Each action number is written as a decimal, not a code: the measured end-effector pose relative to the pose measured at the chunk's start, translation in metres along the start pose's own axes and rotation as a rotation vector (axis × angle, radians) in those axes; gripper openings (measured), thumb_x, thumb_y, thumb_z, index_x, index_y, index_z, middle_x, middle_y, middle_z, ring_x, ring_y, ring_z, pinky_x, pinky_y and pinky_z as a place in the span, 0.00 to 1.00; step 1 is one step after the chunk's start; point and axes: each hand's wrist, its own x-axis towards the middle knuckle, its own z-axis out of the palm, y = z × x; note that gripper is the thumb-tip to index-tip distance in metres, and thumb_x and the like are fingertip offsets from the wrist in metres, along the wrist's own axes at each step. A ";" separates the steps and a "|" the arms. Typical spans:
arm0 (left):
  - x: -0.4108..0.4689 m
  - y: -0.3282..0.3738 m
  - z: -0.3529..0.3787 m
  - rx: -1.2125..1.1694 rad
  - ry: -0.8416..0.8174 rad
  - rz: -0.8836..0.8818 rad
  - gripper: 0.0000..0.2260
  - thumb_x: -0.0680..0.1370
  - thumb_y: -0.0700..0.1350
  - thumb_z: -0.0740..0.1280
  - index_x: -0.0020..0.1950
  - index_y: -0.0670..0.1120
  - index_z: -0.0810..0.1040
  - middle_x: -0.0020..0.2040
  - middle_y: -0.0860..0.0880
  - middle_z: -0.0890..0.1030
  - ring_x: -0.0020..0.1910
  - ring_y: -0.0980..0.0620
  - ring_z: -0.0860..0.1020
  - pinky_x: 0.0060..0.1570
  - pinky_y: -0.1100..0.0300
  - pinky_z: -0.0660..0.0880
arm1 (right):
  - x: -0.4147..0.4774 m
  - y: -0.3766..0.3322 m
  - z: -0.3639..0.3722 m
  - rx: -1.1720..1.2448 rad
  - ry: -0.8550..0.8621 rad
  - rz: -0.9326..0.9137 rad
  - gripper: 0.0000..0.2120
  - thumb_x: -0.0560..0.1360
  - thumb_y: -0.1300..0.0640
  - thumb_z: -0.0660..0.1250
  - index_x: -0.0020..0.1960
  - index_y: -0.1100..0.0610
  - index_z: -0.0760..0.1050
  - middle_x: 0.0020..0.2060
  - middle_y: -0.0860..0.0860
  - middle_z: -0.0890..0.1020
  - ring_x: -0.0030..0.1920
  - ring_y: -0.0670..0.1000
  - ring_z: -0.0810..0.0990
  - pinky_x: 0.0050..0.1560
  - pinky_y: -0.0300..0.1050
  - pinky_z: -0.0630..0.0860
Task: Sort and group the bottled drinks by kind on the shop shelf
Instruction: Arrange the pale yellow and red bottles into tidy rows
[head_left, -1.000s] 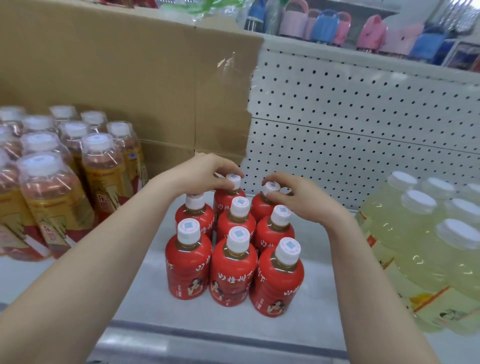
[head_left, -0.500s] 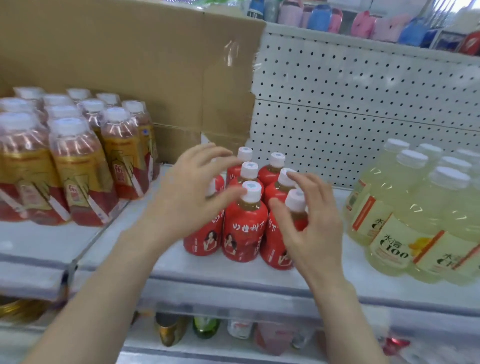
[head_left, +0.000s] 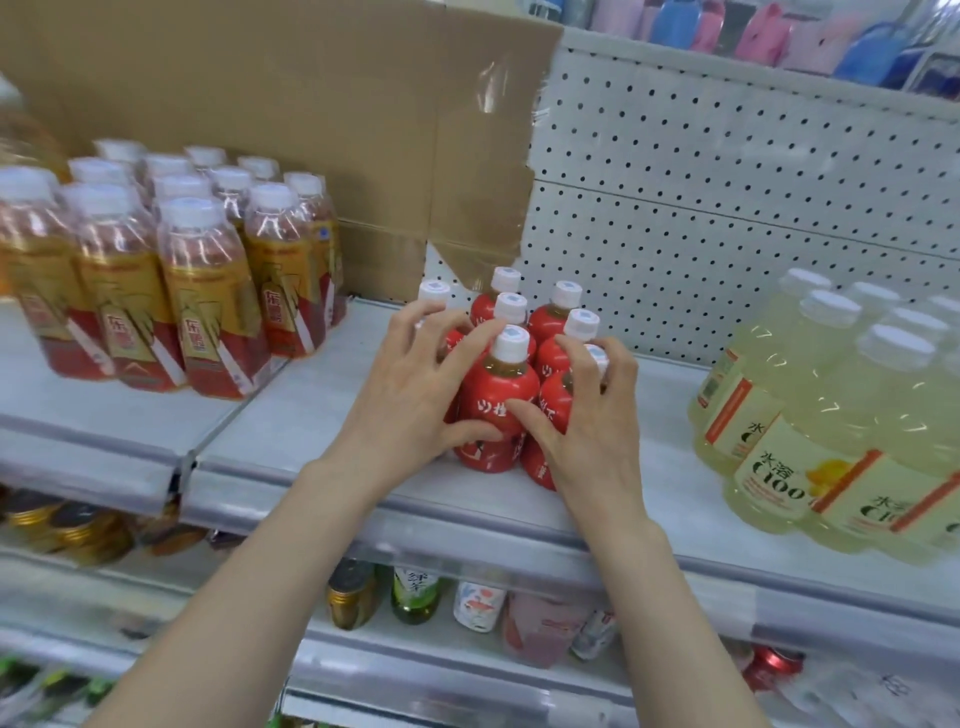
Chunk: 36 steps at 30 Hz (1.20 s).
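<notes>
Several small red bottles (head_left: 500, 400) with white caps stand in a tight cluster in the middle of the grey shelf (head_left: 311, 415). My left hand (head_left: 410, 395) wraps over the front-left bottle, fingers spread up to the necks and thumb across the front of the middle bottle. Over the front-right bottle lies my right hand (head_left: 592, 431), its fingertips at the cap and its thumb on the middle bottle's label. Both front corner bottles are mostly hidden under my hands.
Amber tea bottles (head_left: 208, 291) with gold and red labels fill the shelf's left side. Pale yellow C100 bottles (head_left: 831, 415) crowd the right. Cardboard (head_left: 311, 130) and white pegboard (head_left: 727, 208) form the back wall. Mixed cans and bottles (head_left: 415, 592) sit on the shelf below.
Both hands came off the caps of the rear red bottles, drew back toward me, and closed on the front row of the cluster. The view pulled back and lower.
</notes>
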 end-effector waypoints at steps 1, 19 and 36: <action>0.000 0.001 -0.001 0.000 -0.015 -0.001 0.44 0.65 0.62 0.79 0.76 0.47 0.69 0.67 0.42 0.72 0.71 0.38 0.63 0.71 0.42 0.65 | 0.000 0.000 -0.001 -0.005 -0.002 -0.001 0.32 0.75 0.38 0.69 0.72 0.52 0.66 0.70 0.49 0.61 0.65 0.52 0.68 0.66 0.49 0.72; -0.104 -0.204 -0.142 -0.027 0.325 -0.461 0.33 0.77 0.48 0.72 0.79 0.48 0.62 0.75 0.45 0.64 0.75 0.47 0.62 0.72 0.60 0.60 | 0.074 -0.200 0.120 0.125 -0.005 -0.088 0.25 0.82 0.53 0.67 0.77 0.56 0.67 0.68 0.54 0.73 0.66 0.50 0.72 0.64 0.38 0.66; -0.087 -0.301 -0.140 -0.449 0.034 -0.540 0.59 0.65 0.53 0.81 0.82 0.53 0.41 0.81 0.48 0.56 0.79 0.49 0.56 0.75 0.48 0.60 | 0.091 -0.270 0.193 0.154 -0.120 0.268 0.20 0.78 0.34 0.65 0.59 0.47 0.66 0.43 0.41 0.80 0.44 0.47 0.80 0.43 0.49 0.75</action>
